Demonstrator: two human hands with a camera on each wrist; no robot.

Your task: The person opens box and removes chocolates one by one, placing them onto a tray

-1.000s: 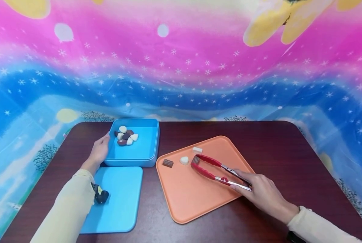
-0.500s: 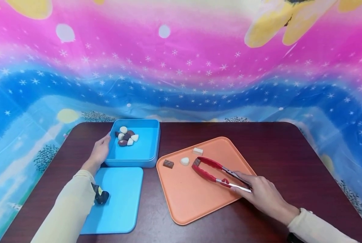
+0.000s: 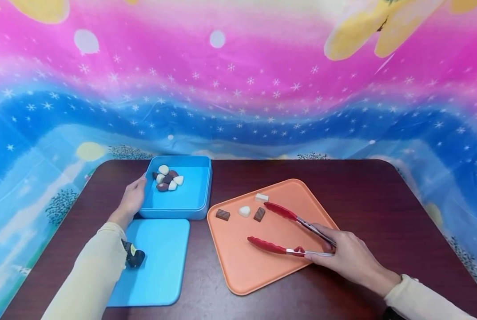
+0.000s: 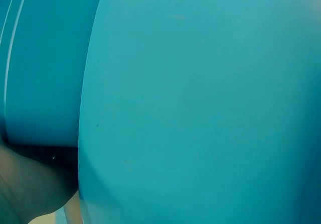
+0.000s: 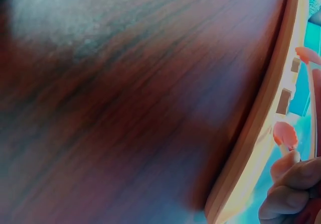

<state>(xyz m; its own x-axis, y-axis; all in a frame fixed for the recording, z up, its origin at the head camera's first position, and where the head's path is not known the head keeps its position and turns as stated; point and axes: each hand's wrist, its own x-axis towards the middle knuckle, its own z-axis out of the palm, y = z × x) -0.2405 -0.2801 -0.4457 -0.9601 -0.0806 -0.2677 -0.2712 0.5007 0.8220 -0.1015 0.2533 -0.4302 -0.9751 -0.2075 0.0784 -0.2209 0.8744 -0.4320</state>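
Note:
My right hand [image 3: 348, 255] grips a pair of red-tipped metal tongs [image 3: 290, 251] over the orange tray [image 3: 258, 271]. The tong arms are spread apart. A brown chocolate piece [image 3: 259, 214] lies near the upper tip, not pinched. Also on the tray are another brown chocolate piece [image 3: 223, 215], a white rounded piece [image 3: 244, 211] and a white bar-shaped piece [image 3: 261, 197]. My left hand [image 3: 132, 198] rests against the left wall of the open blue box [image 3: 188, 202]; part of its fingers is hidden. Inside the box sits a cluster of brown and white pieces [image 3: 168, 178].
A flat blue lid [image 3: 162, 266] lies in front of the box, under my left forearm. All of it stands on a dark wooden table [image 3: 358, 195]. A printed curtain [image 3: 238, 89] hangs behind the table's back edge.
The tongs have spread and let go of the brown chocolate piece, which stays on the tray. The lower tong arm has swung down toward me. My left hand keeps its place.

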